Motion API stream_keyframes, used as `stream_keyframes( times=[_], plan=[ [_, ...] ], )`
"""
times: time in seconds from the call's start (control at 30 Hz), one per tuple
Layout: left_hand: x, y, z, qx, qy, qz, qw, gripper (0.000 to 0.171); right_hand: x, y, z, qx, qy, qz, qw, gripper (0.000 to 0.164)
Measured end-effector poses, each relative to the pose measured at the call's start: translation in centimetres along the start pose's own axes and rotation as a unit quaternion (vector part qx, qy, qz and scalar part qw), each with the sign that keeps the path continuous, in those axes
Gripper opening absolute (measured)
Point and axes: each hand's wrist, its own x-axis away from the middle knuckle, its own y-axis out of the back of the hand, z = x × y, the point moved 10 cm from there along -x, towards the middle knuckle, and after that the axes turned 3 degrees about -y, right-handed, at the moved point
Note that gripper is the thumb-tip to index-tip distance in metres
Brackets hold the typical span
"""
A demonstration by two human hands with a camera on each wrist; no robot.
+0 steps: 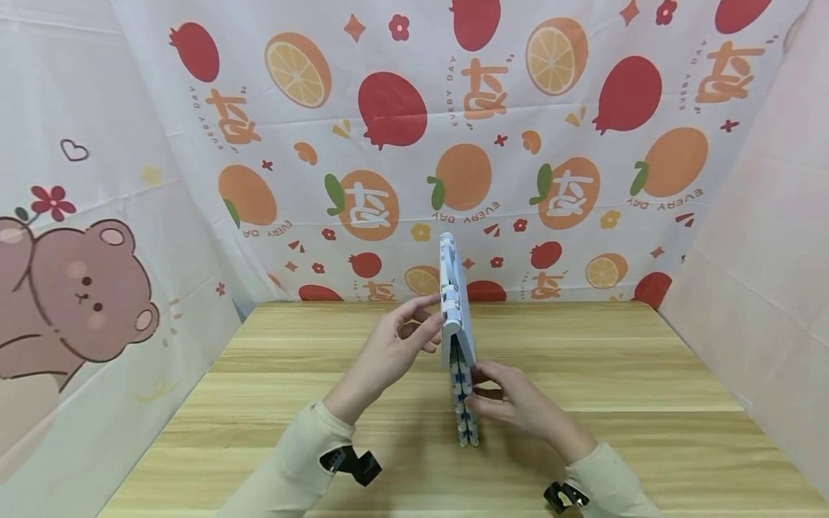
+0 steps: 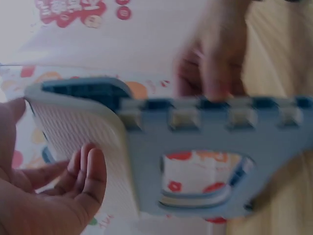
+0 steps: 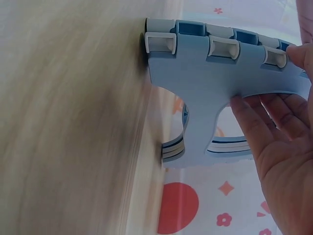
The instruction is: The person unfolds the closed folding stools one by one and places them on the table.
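A blue and white plastic folding step stool stands on the wooden table, partly folded. Its textured white top panel angles away from the blue leg panel. On the left side, my left hand is at the top panel, thumb touching its edge and fingers loosely bent before the textured face. Lower down, my right hand grips the leg section; its thumb rests on the hinge row and its fingers reach the leg's cut-out. The left wrist view is slightly blurred.
The wooden table extends to both sides of the stool. Behind it hangs a white cloth with fruit prints, and a side cloth with a bear print is on the left. Dark wrist cameras are strapped on both sleeves.
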Motion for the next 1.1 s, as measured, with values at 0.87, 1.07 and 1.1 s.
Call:
stream_keyframes(
  times=[0.87, 1.07, 1.1],
  plan=[
    [1.3, -4.9, 6.4, -0.038, -0.015, 0.086, 0.9954, 0.037, 0.7, 0.2, 0.0, 0.106, 0.047, -0.012, 0.993, 0.038],
    [1.3, -5.5, 6.1, -0.047, -0.017, 0.083, 0.9953, 0.036, 0.9, 0.3, -0.4, 0.12, 0.036, -0.013, 0.992, 0.038],
    [1.3, -5.5, 6.1, -0.048, -0.016, 0.082, 0.9953, 0.035, 0.9, 0.3, -0.4, 0.121, 0.033, -0.015, 0.992, 0.037]
  ],
)
